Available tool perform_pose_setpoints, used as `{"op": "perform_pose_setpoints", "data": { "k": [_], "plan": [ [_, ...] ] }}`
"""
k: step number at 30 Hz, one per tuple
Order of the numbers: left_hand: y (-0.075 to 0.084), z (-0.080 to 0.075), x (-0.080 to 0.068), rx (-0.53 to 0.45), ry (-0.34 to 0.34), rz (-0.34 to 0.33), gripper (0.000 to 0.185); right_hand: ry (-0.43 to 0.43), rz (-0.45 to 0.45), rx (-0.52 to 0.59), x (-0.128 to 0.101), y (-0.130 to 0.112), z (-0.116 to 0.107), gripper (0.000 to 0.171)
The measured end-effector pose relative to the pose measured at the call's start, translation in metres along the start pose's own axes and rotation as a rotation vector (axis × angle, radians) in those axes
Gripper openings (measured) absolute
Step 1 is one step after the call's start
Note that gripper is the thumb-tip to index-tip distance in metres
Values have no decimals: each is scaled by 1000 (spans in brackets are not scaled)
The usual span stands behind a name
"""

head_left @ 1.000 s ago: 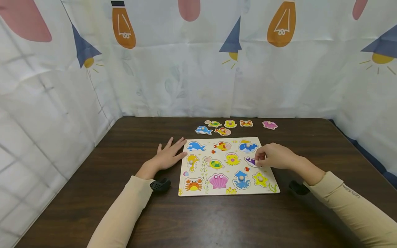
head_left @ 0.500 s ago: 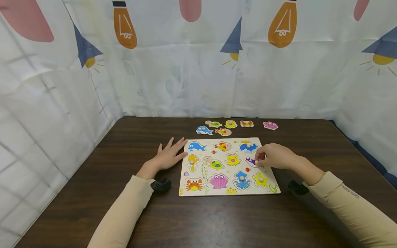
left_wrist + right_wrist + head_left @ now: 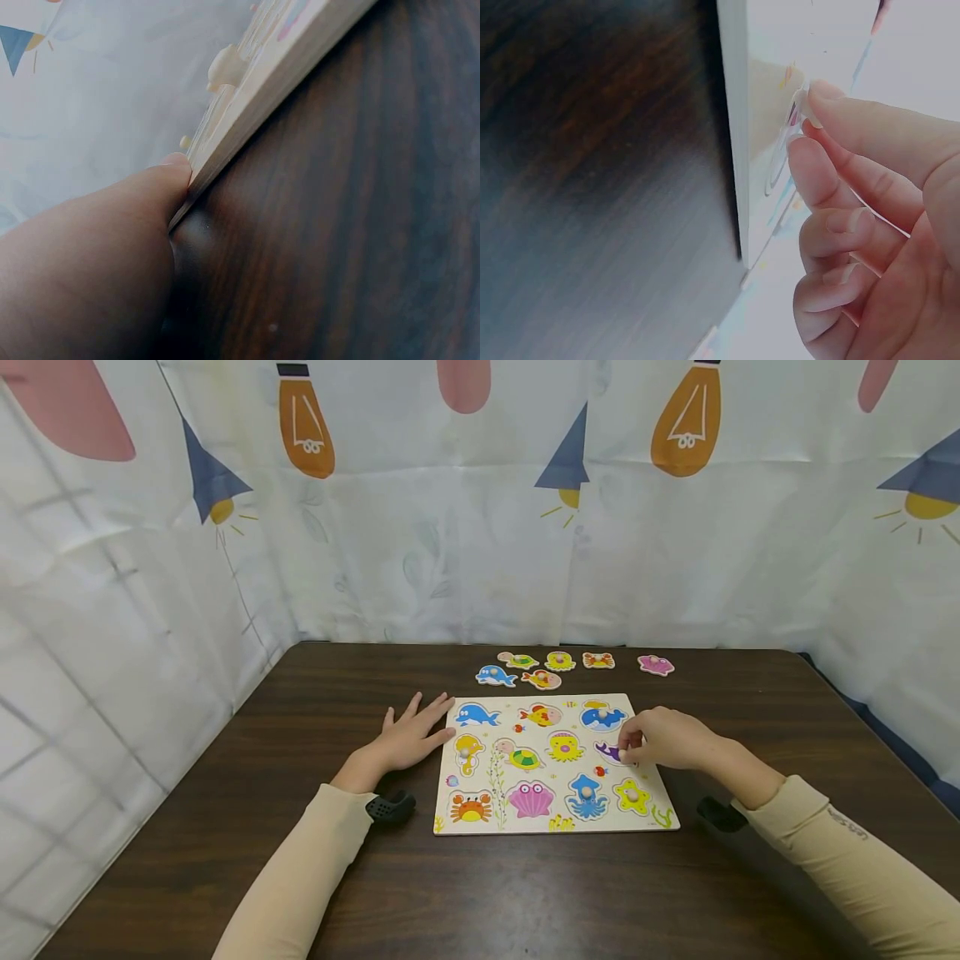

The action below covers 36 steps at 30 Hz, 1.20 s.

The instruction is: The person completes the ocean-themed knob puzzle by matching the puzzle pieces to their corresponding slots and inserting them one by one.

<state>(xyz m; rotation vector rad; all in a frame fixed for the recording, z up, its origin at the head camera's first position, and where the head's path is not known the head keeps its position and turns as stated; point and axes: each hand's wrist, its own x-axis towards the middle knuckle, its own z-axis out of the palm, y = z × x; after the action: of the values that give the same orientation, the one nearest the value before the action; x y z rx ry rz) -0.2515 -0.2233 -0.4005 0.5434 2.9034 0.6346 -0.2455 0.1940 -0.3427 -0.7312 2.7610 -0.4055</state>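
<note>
Nothing has shifted since the earlier frames beyond a slight drift of the head view; both hands hold their posts. Left hand [image 3: 408,737] lies flat with straight fingers on the table [image 3: 300,710], fingertips against the left edge of the puzzle board [image 3: 555,817]; the left wrist view shows a finger [image 3: 161,184] butted to that edge, apparently bracing the board against sliding. Right hand [image 3: 663,737] has curled fingers pinching the small peg of the purple piece [image 3: 606,749], which sits at its recess on the board's right side, middle row; whether fully seated cannot be told. Five loose pieces [image 3: 558,661] lie in a group beyond the board's far edge, well apart from both hands
</note>
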Motion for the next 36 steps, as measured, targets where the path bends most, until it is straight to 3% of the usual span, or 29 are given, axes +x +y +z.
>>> {"op": "perform_pose_setpoints", "data": {
  "k": [23, 36],
  "plan": [
    [0, -1, 0, -2, -4, 3, 69, 14, -32, 67, -4, 8, -6, 10],
    [1, -1, 0, -10, -7, -4, 68, 127, -63, 70, -5, 22, -34, 13]
  ]
}}
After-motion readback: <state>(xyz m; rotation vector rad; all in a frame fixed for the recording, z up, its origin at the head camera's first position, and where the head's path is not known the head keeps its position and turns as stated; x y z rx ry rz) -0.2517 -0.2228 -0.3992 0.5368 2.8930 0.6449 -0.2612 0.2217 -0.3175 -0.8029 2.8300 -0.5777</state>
